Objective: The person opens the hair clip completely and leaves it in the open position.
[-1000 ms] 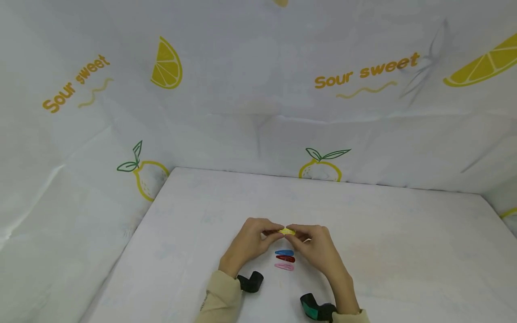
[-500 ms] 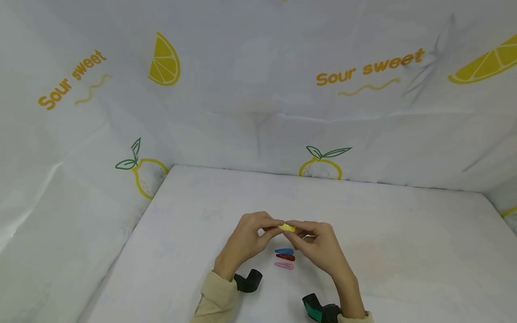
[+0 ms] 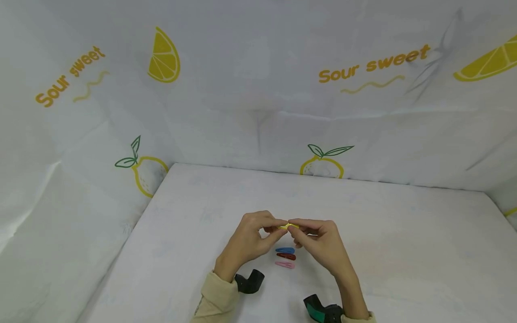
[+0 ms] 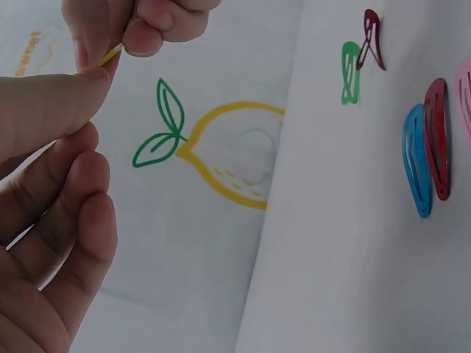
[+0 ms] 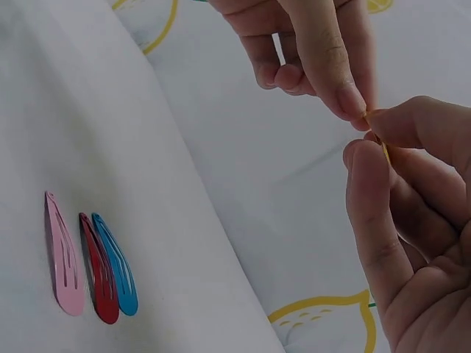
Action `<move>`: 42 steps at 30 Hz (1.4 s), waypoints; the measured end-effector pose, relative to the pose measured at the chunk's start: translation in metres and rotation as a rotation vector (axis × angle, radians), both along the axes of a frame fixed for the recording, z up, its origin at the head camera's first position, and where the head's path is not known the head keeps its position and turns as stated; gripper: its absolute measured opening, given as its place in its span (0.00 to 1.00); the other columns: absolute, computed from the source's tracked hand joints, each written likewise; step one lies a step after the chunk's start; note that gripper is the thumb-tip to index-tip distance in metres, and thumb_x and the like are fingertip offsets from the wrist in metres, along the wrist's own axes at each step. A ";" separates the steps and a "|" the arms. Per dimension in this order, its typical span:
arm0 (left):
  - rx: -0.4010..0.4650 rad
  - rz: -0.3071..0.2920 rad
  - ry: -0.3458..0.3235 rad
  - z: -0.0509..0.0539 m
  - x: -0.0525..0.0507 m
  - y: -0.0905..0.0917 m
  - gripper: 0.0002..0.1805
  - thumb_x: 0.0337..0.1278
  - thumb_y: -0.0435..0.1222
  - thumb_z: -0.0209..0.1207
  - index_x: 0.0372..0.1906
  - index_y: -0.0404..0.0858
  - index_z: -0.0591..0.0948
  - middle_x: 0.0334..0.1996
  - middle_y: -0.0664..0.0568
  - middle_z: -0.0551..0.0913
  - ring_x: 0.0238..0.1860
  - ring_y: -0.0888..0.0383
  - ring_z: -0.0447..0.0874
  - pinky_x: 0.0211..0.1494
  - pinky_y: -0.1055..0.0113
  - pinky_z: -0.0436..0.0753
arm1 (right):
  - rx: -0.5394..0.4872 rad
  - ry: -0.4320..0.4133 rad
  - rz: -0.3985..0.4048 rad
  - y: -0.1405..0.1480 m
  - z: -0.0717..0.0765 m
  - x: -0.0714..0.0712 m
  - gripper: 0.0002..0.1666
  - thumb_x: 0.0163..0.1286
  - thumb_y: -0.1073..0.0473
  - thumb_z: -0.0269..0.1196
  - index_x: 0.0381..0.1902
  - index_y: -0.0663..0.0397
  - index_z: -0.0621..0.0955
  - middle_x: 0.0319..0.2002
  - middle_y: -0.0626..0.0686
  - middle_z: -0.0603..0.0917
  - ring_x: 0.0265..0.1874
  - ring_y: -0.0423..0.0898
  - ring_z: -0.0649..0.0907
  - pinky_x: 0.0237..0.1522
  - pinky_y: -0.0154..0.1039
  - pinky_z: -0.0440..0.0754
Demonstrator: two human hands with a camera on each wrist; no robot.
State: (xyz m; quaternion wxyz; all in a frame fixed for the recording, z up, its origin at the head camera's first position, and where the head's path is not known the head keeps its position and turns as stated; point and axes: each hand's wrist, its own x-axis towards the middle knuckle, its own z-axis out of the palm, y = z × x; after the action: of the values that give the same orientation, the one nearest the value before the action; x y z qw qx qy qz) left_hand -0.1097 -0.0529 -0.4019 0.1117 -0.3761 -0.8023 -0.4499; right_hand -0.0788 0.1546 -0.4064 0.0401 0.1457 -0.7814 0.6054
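Observation:
A yellow snap hair clip (image 3: pixel 288 226) is held up between both hands above the white table. My left hand (image 3: pixel 251 235) pinches its left end between thumb and fingers, and my right hand (image 3: pixel 325 244) pinches the right end. Only a thin yellow edge shows in the wrist views; the fingers cover most of the clip. Below the hands lie a blue hair clip (image 3: pixel 285 250), a red hair clip (image 3: pixel 286 256) and a pink hair clip (image 3: pixel 285 265), stacked in a short column.
In the left wrist view, a green hair clip (image 4: pixel 350 73) and a dark red hair clip (image 4: pixel 371 40) lie farther off on the table (image 3: pixel 194 202), touching or nearly so. A white lemon-print sheet (image 3: pixel 242 80) hangs behind and at the left.
Both hands rise slightly with the yellow clip, which now shows a thinner edge. The right thumb has shifted over the clip. The head view has tilted down a little.

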 end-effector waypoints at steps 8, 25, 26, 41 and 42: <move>0.017 -0.001 -0.027 0.001 0.000 0.000 0.08 0.61 0.31 0.69 0.43 0.36 0.92 0.26 0.52 0.87 0.29 0.67 0.77 0.35 0.69 0.83 | -0.043 -0.051 -0.035 -0.005 0.002 0.001 0.08 0.69 0.64 0.68 0.42 0.62 0.89 0.23 0.54 0.85 0.21 0.41 0.84 0.28 0.38 0.86; 0.053 0.014 -0.017 0.002 -0.001 -0.002 0.07 0.61 0.30 0.68 0.42 0.35 0.92 0.26 0.51 0.86 0.28 0.67 0.79 0.35 0.71 0.83 | -0.112 0.009 -0.078 -0.014 0.001 0.002 0.06 0.68 0.68 0.68 0.40 0.66 0.89 0.20 0.44 0.81 0.18 0.39 0.81 0.23 0.38 0.83; 0.052 0.019 -0.020 0.002 -0.001 -0.002 0.07 0.60 0.30 0.68 0.41 0.35 0.92 0.26 0.51 0.86 0.28 0.67 0.79 0.35 0.71 0.83 | -0.111 0.012 -0.080 -0.014 0.001 0.002 0.06 0.68 0.68 0.68 0.40 0.66 0.89 0.20 0.44 0.81 0.18 0.39 0.81 0.22 0.38 0.83; 0.031 0.034 -0.014 0.005 0.000 -0.002 0.06 0.60 0.30 0.69 0.41 0.35 0.92 0.25 0.52 0.88 0.27 0.67 0.78 0.34 0.72 0.83 | -0.104 0.021 -0.100 -0.018 -0.001 0.001 0.05 0.67 0.68 0.69 0.38 0.64 0.90 0.20 0.42 0.84 0.16 0.43 0.80 0.20 0.34 0.79; 0.027 0.036 -0.016 0.005 0.000 -0.002 0.06 0.60 0.30 0.69 0.41 0.36 0.92 0.25 0.52 0.88 0.27 0.67 0.77 0.34 0.72 0.82 | -0.102 0.021 -0.103 -0.018 -0.002 0.001 0.05 0.67 0.68 0.69 0.38 0.64 0.90 0.21 0.41 0.84 0.16 0.43 0.80 0.19 0.34 0.79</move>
State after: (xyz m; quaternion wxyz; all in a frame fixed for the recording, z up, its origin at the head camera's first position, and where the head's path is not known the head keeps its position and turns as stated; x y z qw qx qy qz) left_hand -0.1096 -0.0553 -0.3969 0.1186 -0.3563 -0.8037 -0.4615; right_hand -0.0778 0.1368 -0.4080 0.0867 0.1097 -0.7554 0.6402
